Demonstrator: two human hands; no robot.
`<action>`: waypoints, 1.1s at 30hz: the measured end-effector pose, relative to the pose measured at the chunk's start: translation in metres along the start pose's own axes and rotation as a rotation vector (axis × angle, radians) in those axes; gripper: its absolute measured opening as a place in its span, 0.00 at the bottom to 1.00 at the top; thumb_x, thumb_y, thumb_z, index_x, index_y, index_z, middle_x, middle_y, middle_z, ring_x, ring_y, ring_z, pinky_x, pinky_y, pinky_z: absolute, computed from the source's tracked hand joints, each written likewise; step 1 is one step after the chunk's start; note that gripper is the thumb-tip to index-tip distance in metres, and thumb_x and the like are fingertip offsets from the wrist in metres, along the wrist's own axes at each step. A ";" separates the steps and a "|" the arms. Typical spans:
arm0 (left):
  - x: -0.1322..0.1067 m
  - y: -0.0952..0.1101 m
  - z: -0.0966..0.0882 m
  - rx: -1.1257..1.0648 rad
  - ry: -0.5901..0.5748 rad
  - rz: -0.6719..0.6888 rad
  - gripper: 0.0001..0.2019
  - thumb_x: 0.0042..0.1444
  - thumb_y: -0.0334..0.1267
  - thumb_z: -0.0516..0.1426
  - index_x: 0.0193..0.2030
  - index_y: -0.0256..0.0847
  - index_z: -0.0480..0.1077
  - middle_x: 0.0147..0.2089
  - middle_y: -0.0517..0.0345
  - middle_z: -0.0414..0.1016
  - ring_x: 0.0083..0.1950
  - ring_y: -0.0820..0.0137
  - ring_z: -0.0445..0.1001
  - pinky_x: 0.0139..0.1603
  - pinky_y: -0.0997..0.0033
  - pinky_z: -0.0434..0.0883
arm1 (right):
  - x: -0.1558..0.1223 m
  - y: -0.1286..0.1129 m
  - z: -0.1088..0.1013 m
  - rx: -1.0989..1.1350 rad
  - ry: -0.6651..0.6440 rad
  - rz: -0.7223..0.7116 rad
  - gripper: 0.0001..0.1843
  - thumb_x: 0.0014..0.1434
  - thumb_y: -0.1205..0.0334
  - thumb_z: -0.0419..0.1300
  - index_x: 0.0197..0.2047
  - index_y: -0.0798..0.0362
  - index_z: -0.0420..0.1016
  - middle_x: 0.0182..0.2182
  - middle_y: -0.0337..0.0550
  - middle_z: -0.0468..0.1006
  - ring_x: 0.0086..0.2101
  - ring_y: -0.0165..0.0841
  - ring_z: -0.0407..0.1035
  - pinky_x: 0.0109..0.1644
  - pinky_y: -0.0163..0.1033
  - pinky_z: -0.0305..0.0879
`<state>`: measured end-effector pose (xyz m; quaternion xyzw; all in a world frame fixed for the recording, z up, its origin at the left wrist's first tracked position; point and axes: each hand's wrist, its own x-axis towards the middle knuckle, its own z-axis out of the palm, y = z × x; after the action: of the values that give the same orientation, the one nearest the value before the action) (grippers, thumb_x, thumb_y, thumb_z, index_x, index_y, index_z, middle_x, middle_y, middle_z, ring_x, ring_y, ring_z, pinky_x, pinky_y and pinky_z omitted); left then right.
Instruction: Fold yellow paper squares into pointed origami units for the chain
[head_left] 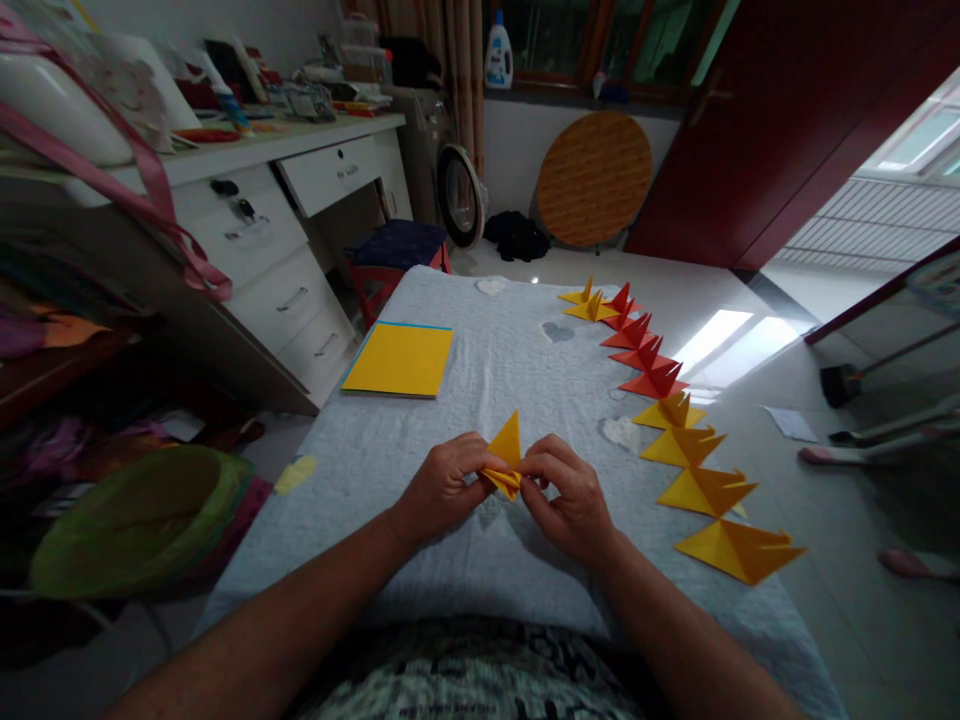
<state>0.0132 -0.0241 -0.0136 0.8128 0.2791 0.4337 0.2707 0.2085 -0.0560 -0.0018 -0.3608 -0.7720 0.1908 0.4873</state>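
A partly folded yellow origami paper (507,443) is held between both hands above the near middle of the cloth-covered table. My left hand (453,480) pinches its left side between thumb and fingers. On the other side, my right hand (564,492) grips the lower right edge with its fingertips. One pointed flap stands up, and several folded layers show below it. To the left, a stack of square yellow paper (400,360) lies flat, with a blue edge along its far side. Folded yellow cranes (724,490) and red cranes (652,378) form a row along the right.
A pale blue cloth (495,350) covers the table. White drawers (281,275) and a stool (397,245) stand at the left. Beyond are a washing machine (459,195) with its door ajar and a round wooden tabletop (595,178). A green basket (142,520) sits lower left.
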 end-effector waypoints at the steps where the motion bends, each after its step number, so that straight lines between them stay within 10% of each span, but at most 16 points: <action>1: 0.000 0.000 0.000 0.011 -0.008 0.006 0.07 0.64 0.39 0.59 0.37 0.40 0.77 0.30 0.58 0.76 0.33 0.71 0.73 0.35 0.74 0.69 | 0.000 -0.001 0.000 0.001 0.007 -0.012 0.07 0.63 0.72 0.57 0.39 0.51 0.74 0.31 0.41 0.71 0.31 0.31 0.68 0.32 0.35 0.65; 18: -0.001 0.002 0.002 0.063 -0.030 0.052 0.04 0.62 0.35 0.60 0.40 0.40 0.75 0.32 0.57 0.76 0.35 0.70 0.73 0.38 0.72 0.69 | -0.001 -0.005 0.000 -0.005 0.055 -0.066 0.12 0.60 0.74 0.59 0.44 0.50 0.75 0.33 0.42 0.72 0.33 0.32 0.70 0.35 0.36 0.68; 24: -0.001 0.003 0.002 0.013 0.027 -0.051 0.05 0.60 0.35 0.61 0.42 0.41 0.77 0.52 0.49 0.75 0.52 0.65 0.76 0.50 0.68 0.73 | 0.000 -0.006 -0.002 0.010 0.051 -0.075 0.12 0.61 0.74 0.58 0.43 0.50 0.76 0.33 0.43 0.71 0.32 0.32 0.69 0.35 0.36 0.69; 33: 0.001 -0.001 0.003 -0.013 -0.002 0.028 0.04 0.62 0.33 0.59 0.38 0.41 0.77 0.37 0.55 0.80 0.40 0.68 0.76 0.42 0.69 0.72 | -0.001 -0.006 0.000 0.041 0.023 -0.059 0.10 0.61 0.74 0.58 0.42 0.51 0.75 0.33 0.42 0.72 0.33 0.31 0.69 0.35 0.35 0.68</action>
<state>0.0156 -0.0230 -0.0153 0.8152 0.2647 0.4386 0.2701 0.2065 -0.0603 0.0016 -0.3300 -0.7727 0.1880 0.5086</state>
